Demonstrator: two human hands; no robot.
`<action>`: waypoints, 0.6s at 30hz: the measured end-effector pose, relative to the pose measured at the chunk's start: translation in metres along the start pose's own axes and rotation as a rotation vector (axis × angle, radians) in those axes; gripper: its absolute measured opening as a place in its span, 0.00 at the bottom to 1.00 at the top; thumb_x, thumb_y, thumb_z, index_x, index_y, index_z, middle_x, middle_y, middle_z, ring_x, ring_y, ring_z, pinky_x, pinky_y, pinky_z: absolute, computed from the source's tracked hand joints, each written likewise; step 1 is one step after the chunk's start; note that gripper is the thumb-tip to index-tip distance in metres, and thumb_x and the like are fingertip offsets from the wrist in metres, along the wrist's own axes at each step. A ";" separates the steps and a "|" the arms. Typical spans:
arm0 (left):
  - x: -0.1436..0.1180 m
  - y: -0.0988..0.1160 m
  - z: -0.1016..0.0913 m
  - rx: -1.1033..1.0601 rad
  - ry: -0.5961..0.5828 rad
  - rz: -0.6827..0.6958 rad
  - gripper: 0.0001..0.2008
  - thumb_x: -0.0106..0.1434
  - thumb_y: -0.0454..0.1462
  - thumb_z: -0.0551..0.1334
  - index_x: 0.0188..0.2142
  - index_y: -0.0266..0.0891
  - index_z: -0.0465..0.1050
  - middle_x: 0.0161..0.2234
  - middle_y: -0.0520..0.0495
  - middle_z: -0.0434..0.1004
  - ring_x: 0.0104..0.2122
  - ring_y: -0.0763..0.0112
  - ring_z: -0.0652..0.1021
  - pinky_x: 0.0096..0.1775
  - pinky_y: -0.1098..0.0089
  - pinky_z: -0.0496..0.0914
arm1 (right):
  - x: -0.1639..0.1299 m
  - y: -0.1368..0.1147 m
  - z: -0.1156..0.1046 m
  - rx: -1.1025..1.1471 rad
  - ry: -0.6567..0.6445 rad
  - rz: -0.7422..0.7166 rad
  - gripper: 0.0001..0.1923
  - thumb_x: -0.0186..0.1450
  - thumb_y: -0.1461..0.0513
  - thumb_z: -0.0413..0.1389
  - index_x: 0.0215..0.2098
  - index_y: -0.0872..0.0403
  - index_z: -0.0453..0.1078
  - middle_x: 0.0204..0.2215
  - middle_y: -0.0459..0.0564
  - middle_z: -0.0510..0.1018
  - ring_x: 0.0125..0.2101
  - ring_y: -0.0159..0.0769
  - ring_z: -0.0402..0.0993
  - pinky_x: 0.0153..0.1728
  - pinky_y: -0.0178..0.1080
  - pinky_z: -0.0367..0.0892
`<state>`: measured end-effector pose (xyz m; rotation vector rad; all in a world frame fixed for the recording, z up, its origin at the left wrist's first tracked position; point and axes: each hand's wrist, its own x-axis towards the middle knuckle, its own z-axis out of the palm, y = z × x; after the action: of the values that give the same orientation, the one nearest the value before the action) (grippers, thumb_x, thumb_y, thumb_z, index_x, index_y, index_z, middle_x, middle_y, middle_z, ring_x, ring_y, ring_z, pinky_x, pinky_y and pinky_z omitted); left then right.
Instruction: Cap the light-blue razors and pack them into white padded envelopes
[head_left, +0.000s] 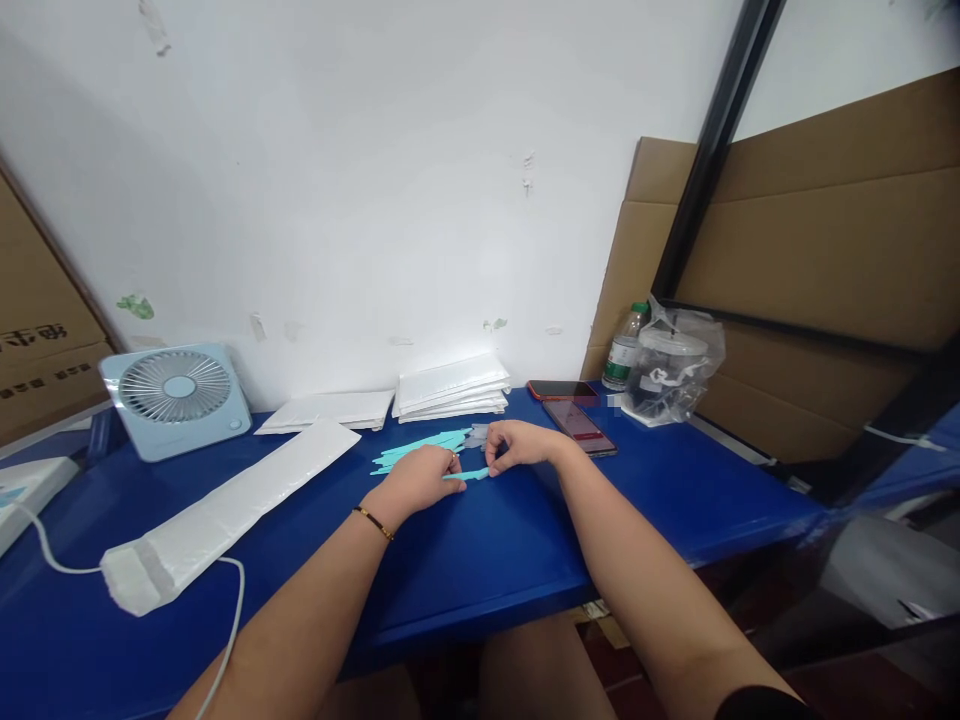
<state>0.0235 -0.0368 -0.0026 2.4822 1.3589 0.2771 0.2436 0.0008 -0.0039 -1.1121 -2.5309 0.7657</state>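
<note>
Between my two hands runs a thin turquoise strip, just above or on the blue table. My left hand pinches its left end, with a dark beaded bracelet on the wrist. The fingertips of my right hand are closed on the strip's right end. Behind my left hand lies a loose pile of similar turquoise strips, partly covered by that hand. Some greyish pieces sit at the pile's right side, next to my right hand. What the strips are made of is too small to tell.
A long white padded envelope lies at left, before a light blue fan. Stacks of white envelopes stand against the wall. Two phones, a bottle and a bagged container are at right. A white cable crosses the table.
</note>
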 end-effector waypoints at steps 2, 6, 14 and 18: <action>0.001 -0.007 -0.003 -0.008 0.009 -0.034 0.11 0.54 0.45 0.58 0.25 0.41 0.73 0.24 0.50 0.75 0.24 0.70 0.72 0.24 0.72 0.56 | 0.001 0.002 0.001 0.118 0.022 0.014 0.10 0.49 0.57 0.62 0.27 0.55 0.75 0.24 0.46 0.74 0.29 0.33 0.69 0.31 0.33 0.62; 0.000 -0.024 -0.017 -0.091 0.021 -0.111 0.16 0.57 0.48 0.54 0.27 0.41 0.74 0.22 0.51 0.74 0.22 0.72 0.71 0.23 0.73 0.56 | -0.002 0.008 -0.004 0.348 0.201 0.063 0.12 0.51 0.56 0.61 0.27 0.57 0.72 0.22 0.46 0.74 0.22 0.31 0.70 0.26 0.33 0.64; -0.006 -0.032 -0.026 -0.173 0.220 -0.117 0.22 0.61 0.51 0.46 0.35 0.43 0.73 0.31 0.51 0.76 0.29 0.68 0.72 0.30 0.72 0.62 | 0.000 0.003 -0.004 0.660 0.597 0.066 0.16 0.50 0.54 0.62 0.31 0.58 0.72 0.21 0.46 0.73 0.22 0.29 0.69 0.25 0.33 0.66; -0.006 -0.033 -0.024 -0.146 0.266 -0.098 0.19 0.61 0.49 0.47 0.35 0.43 0.72 0.34 0.50 0.77 0.34 0.66 0.74 0.33 0.72 0.63 | 0.003 -0.004 0.003 0.863 0.619 0.138 0.17 0.45 0.56 0.66 0.29 0.58 0.73 0.22 0.48 0.75 0.25 0.34 0.74 0.27 0.35 0.68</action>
<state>-0.0131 -0.0213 0.0085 2.3131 1.4960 0.6791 0.2385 -0.0002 -0.0039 -0.9844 -1.3876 1.1590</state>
